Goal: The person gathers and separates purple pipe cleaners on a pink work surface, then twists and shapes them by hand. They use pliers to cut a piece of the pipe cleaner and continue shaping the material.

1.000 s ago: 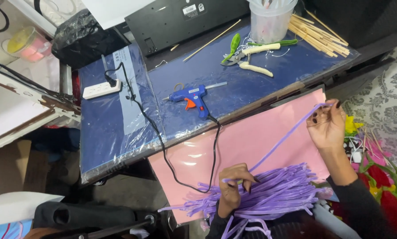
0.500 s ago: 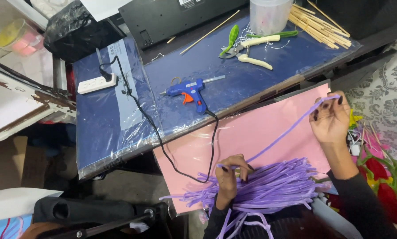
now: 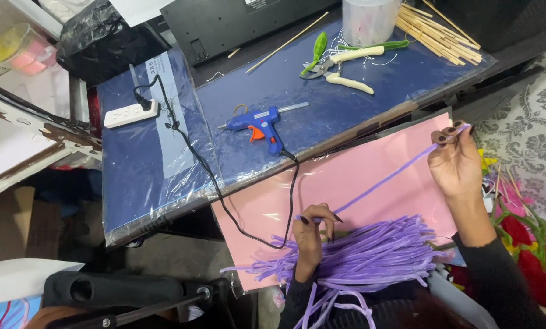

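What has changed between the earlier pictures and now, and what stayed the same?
Very little changed. The right hand and left hand still hold one purple strip stretched between them over the pink sheet. Nothing was released. The glue gun and purple bundle stayed put.

a single purple pipe cleaner [image 3: 385, 178] is stretched nearly straight in the air above a pink sheet [image 3: 346, 176], running diagonally across it, each end pinched between fingertips. below it, a thick bundle of purple pipe cleaners [image 3: 370, 256] lies fanned over the pink sheet's near edge, stems roughly parallel, several loose ends curling off the near edge.
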